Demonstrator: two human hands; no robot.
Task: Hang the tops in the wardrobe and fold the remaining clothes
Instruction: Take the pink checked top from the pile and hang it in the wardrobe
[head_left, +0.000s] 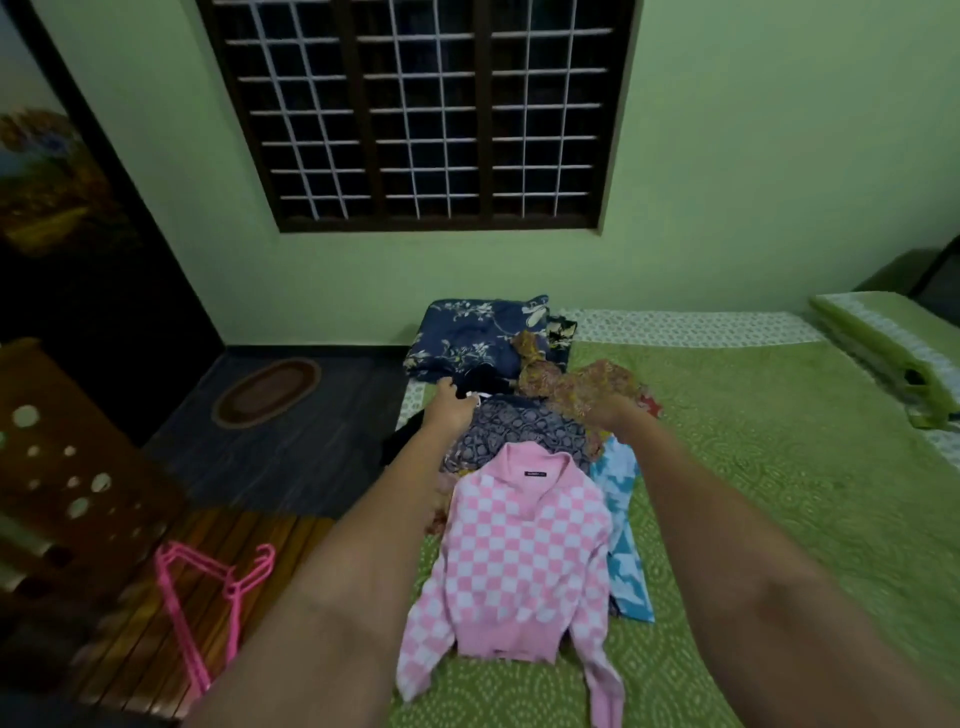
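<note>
- Nearest us: our two bare forearms, reaching forward over the bed (779, 467) toward the clothes pile at its left edge.
- Pink-and-white checked top (519, 561): we log it lying flat, collar away from us, sleeves spread, on the green quilt between our forearms.
- Blue-and-white patterned garment (626, 530): flat, partly under the checked top's right side.
- Grey-blue printed garment (519, 431): just beyond the pink collar, partly under it, between our hands.
- Left hand (449, 410): at the far left corner of the pile, against the printed garment and a dark garment (488, 384); its fingers point away from us and we cannot tell whether they hold any cloth.
- Right hand (610, 413): resting at the edge of an orange-brown patterned garment (587, 387); its fingers are hidden in the cloth, so we cannot tell their grip.
- Navy floral bundle (472, 338): folded, at the far corner of the bed near the green wall.
- Pink hangers (208, 597): lying on the wooden slatted surface to the left of the bed, well apart from the clothes.
- Green pillow (893, 348): at the bed's far right end.
- Barred window (421, 109): dark, in the wall above the bed.
</note>
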